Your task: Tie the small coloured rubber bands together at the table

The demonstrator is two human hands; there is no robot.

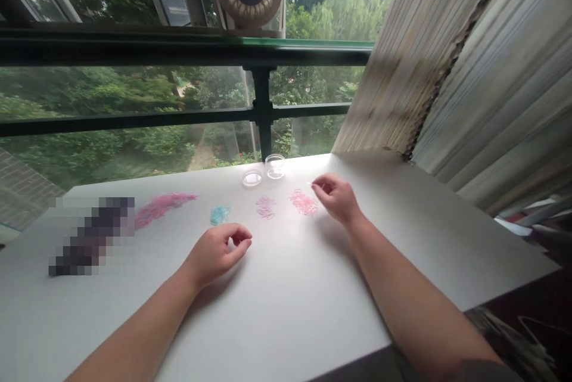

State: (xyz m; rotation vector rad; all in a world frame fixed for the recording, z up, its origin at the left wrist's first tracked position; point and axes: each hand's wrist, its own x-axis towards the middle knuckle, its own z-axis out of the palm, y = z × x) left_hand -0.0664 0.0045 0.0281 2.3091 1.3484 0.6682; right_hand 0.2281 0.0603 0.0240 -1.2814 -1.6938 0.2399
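Note:
On the white table (286,304) lie three small heaps of thin elastic bands: a blue heap (219,214), a purple-pink heap (266,207) and a pink heap (303,201). My right hand (336,196) hovers just right of the pink heap, thumb and forefinger pinched together on something too small to make out. My left hand (218,251) rests on the table below the blue heap, fingers curled loosely towards the thumb with nothing visible in them.
A small clear jar (275,165) and its clear lid (252,178) stand at the back of the table. A long pink tuft (161,207) lies at the left beside a blurred dark object (92,234). A window railing and ribbed wall border the table.

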